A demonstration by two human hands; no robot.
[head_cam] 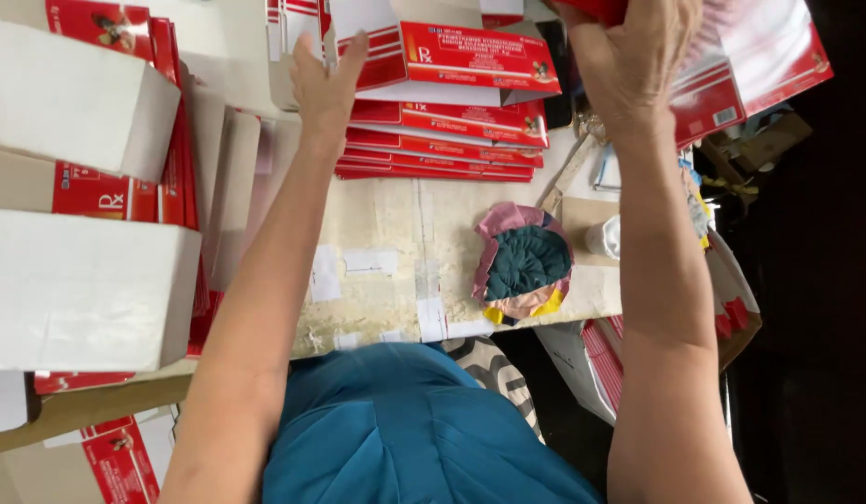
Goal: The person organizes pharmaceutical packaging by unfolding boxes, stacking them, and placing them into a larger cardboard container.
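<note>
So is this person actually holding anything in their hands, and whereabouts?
The right hand grips flat red-and-white cartons by their left end. The left hand rests fingers on a half-opened carton, at its left edge; a firm hold cannot be told.

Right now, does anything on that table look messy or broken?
Yes. A crumpled cloth bundle, pink, teal and yellow, sits among the neat red and white cartons. The table looks worn, with white tape patches stuck across its cracked surface. The flat cartons are stacked a bit unevenly.

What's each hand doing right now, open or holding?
Left hand: open, fingers on the red-and-white carton.
Right hand: closed on flat red cartons.
</note>
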